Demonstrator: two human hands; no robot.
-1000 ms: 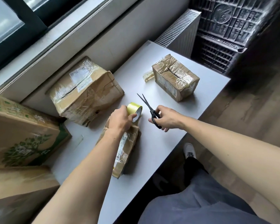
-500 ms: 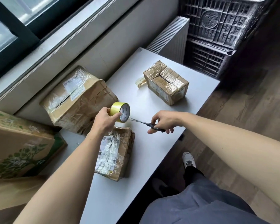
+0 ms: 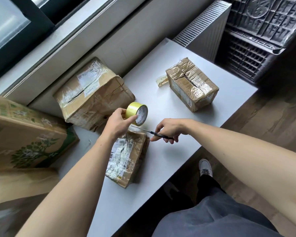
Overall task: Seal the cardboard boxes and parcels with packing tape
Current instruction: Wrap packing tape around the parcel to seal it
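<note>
Fingers of my left hand (image 3: 117, 123) curl round yellow packing-tape roll (image 3: 137, 113), held above small crumpled brown cardboard parcel (image 3: 126, 156) on grey table (image 3: 161, 168). Right hand (image 3: 167, 129) grips black-handled scissors (image 3: 154, 133), blades pointing under roll.

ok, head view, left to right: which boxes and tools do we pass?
Green-printed cardboard box → large crumpled brown cardboard box → yellow packing tape roll → black-handled scissors → small taped brown cardboard box. Flat labelled brown parcel left out: overlaps the roll.
</note>
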